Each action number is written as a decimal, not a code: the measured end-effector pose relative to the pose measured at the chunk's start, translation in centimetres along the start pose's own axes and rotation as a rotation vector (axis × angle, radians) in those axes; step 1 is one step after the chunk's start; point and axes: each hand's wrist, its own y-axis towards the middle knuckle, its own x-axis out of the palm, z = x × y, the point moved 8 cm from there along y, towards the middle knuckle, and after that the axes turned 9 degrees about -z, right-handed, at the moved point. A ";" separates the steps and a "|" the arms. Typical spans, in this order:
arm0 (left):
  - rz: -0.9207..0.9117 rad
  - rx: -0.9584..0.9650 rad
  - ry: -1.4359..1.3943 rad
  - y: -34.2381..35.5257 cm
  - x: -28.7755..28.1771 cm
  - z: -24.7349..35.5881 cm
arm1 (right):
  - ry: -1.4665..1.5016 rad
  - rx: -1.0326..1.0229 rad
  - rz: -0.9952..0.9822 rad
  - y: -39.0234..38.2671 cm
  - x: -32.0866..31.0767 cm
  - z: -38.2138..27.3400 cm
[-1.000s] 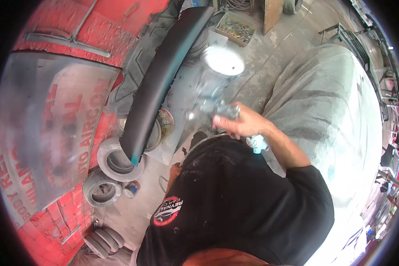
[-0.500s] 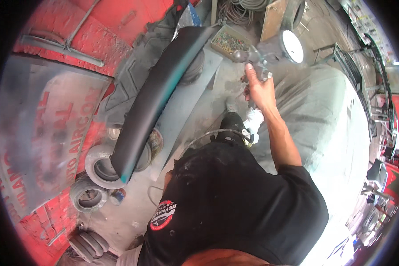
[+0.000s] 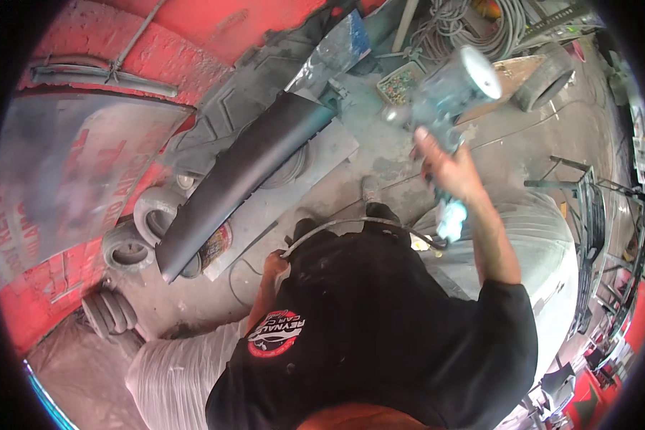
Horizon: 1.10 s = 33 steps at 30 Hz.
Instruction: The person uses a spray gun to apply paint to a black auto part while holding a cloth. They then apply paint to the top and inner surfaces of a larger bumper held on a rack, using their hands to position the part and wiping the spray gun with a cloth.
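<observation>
My right hand (image 3: 450,170) is wrapped round the grip of a spray gun (image 3: 441,104), raised to the right of the far end of a long dark car body panel (image 3: 244,179). A cup with a pale round lid tops the gun, and white wrapping (image 3: 451,218) hangs round the base of its handle. The gun is blurred, with haze near its nozzle. My left hand (image 3: 276,264), low beside my body, is closed on the grey air hose (image 3: 322,226), which curves across my waist to the right. The panel lies slanted on a grey board (image 3: 272,208), touched by neither hand.
Tyres (image 3: 127,247) stand beneath the panel's near end. A tray of small coloured bits (image 3: 400,84) and coiled hoses (image 3: 473,32) are at the far side. Plastic sheeting covers a bulky thing (image 3: 530,251) at my right. A sign board (image 3: 86,172) leans against the red wall.
The view has shifted. My right hand and the spray gun have moved to the right, beyond the panel's far end. My left hand with the hose has come into clearer view.
</observation>
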 end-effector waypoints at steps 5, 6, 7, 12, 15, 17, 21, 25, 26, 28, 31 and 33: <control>-0.067 0.005 -0.041 -0.3 4.9 1.3 | -0.051 -0.047 0.128 5.2 -4.9 -1.7; -0.063 -0.004 -0.044 -0.2 5.1 1.4 | -0.049 -0.048 0.119 5.4 -5.1 -1.8; -0.086 -0.009 -0.087 -0.2 5.6 1.4 | -0.064 0.010 0.008 5.5 -4.5 -1.9; -0.108 -0.119 -0.112 -1.2 5.5 3.2 | 0.002 0.104 -0.564 4.4 -1.8 -3.6; -0.116 -0.063 -0.191 -1.9 5.7 4.0 | -0.022 0.004 -0.542 5.8 -1.2 -6.7; -0.066 -0.090 -0.199 -2.2 6.2 4.2 | -0.060 -0.110 -0.340 7.7 -0.9 -8.1; -0.003 -0.053 -0.180 -2.8 6.1 5.4 | -0.271 -0.056 -0.150 11.3 -1.5 -5.8; -0.050 -0.109 -0.255 -3.6 8.1 3.9 | -0.206 -0.087 -0.451 6.3 3.4 -8.1; -0.067 -0.102 -0.218 -3.4 8.4 3.7 | -0.206 -0.089 -0.458 5.4 3.8 -8.6; -0.043 -0.142 -0.204 -4.1 7.9 4.4 | -0.083 0.063 -0.734 3.6 6.2 -8.4; -0.039 -0.164 -0.187 -4.4 6.4 5.3 | -0.092 0.047 -0.668 4.6 6.3 -8.7; -0.045 -0.165 -0.207 -4.9 6.6 4.2 | -0.115 0.045 -0.416 6.3 5.3 -7.8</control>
